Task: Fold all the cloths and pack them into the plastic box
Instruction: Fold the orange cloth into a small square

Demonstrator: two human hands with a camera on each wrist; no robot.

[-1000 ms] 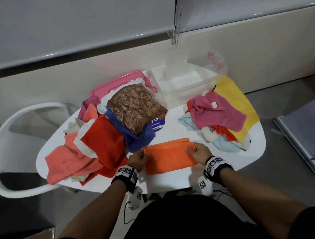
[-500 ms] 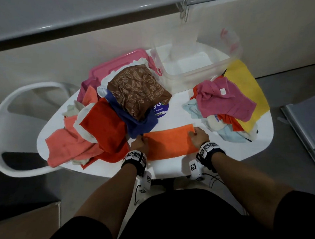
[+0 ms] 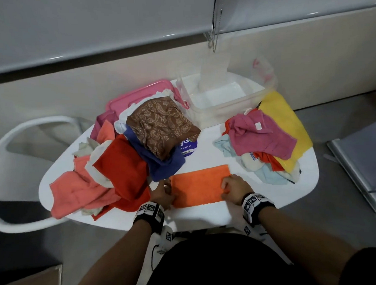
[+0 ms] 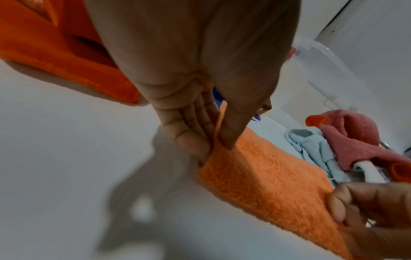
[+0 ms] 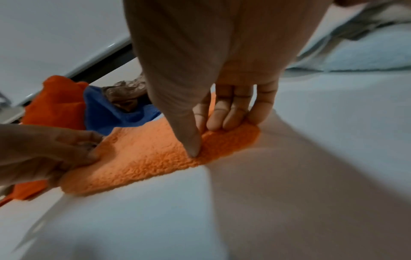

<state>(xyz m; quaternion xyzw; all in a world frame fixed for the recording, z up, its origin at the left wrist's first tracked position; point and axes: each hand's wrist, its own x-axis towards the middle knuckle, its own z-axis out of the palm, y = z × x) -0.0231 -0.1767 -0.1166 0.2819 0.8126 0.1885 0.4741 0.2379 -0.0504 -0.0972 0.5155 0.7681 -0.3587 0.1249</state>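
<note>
Little of the task looks done. On the left of the counter (image 3: pixel 294 193) a heap of unfolded cloths (image 3: pixel 110 168) waits: salmon, red, blue, with a brown paisley bandana (image 3: pixel 160 124) on top, and a pink lid (image 3: pixel 136 95) behind it. At the near edge lies the orange cloth (image 3: pixel 200 185), already folded into a strip. The left hand (image 3: pixel 162 192) pinches its left end between thumb and fingers; the right hand (image 3: pixel 234 186) pinches its right end the same way. Another fold seems due. Farther right, at the back, the clear plastic box (image 3: pixel 231 105) stands open and appears to hold no cloth. Just beside it a second heap (image 3: pixel 267 136) of magenta, yellow and pale blue remains unfolded.
</note>
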